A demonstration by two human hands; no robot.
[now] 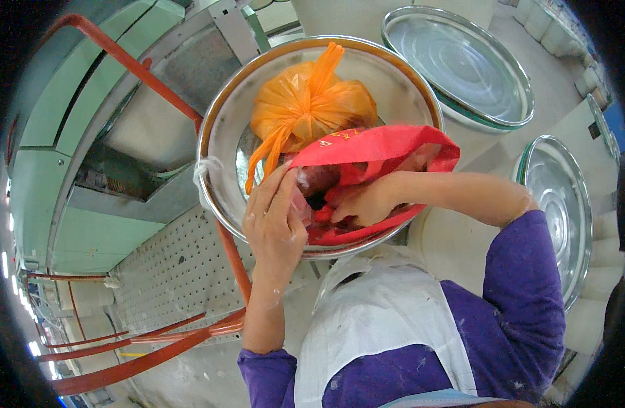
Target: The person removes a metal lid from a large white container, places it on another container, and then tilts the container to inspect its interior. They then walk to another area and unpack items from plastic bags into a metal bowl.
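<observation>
A red cloth bag (377, 153) lies with its mouth spread over the front of a large round can (205, 146) with a metal rim. My left hand (275, 217) is closed on the bag's left edge. Inside the mouth is my right hand (368, 202), its fingers curled; what they grip, if anything, is hidden. Between my hands a rounded dark reddish thing (317, 178) shows in the bag, too covered to name. Behind it, a knotted orange plastic bag (306, 109) sits in the can, its contents hidden.
More round cans with shiny rims and clear discs on top stand at the right, one far (462, 64) and one nearer (561, 211). A pale green machine (88, 231) fills the left side. Red rails (132, 64) run beside it, above a perforated metal plate (176, 272).
</observation>
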